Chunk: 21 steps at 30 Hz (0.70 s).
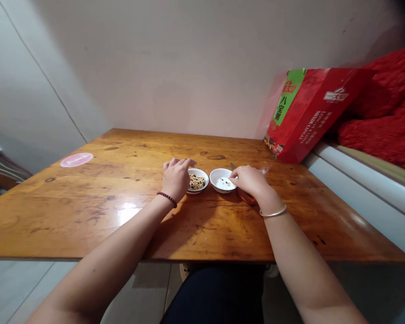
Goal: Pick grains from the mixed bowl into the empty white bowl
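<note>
Two small bowls under our hands, mid-table.

Our left hand (176, 177) curls its fingers over the rim of the bowl of mixed beans (197, 181); our right hand (250, 180) pinches fingertips together over the nearly empty white bowl (222, 180), toward the wooden table (87, 211)'s far edge.

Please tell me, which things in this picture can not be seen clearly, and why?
Head view:
- Red object on the wooden table: mostly hidden under the right hand.
- What the right fingertips pinch over the nearly empty white bowl: too small.
- Grains in the fuller white bowl by the left hand: too small to identify.
- Red cardboard box: blurred.
</note>
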Each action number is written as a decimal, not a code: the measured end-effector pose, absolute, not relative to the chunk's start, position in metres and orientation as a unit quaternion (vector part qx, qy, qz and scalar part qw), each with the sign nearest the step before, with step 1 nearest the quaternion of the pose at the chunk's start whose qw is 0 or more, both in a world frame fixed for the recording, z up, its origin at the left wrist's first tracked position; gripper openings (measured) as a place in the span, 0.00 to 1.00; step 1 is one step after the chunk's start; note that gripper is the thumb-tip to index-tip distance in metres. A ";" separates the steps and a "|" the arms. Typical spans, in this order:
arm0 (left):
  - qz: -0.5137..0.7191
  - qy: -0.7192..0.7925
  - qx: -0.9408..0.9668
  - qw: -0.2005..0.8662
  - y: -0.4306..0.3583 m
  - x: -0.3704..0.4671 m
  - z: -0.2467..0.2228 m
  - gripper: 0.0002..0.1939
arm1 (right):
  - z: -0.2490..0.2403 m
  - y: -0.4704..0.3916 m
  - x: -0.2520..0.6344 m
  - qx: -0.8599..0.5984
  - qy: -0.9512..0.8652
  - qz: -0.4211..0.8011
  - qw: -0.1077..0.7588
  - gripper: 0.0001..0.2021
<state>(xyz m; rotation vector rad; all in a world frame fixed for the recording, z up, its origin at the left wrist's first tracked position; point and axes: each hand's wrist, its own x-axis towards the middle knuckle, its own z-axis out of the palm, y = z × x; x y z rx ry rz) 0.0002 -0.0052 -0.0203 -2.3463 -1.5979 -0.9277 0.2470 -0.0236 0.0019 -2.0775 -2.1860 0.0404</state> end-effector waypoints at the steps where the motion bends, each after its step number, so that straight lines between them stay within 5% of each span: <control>1: -0.302 -0.535 -0.786 0.066 -0.004 0.000 -0.021 0.23 | 0.002 -0.024 0.245 -0.687 -0.724 0.010 0.061 0.13; 21: -0.313 -0.486 -0.815 0.041 0.001 0.001 -0.027 0.22 | -0.004 -0.025 0.230 -0.651 -0.751 -0.006 0.113 0.16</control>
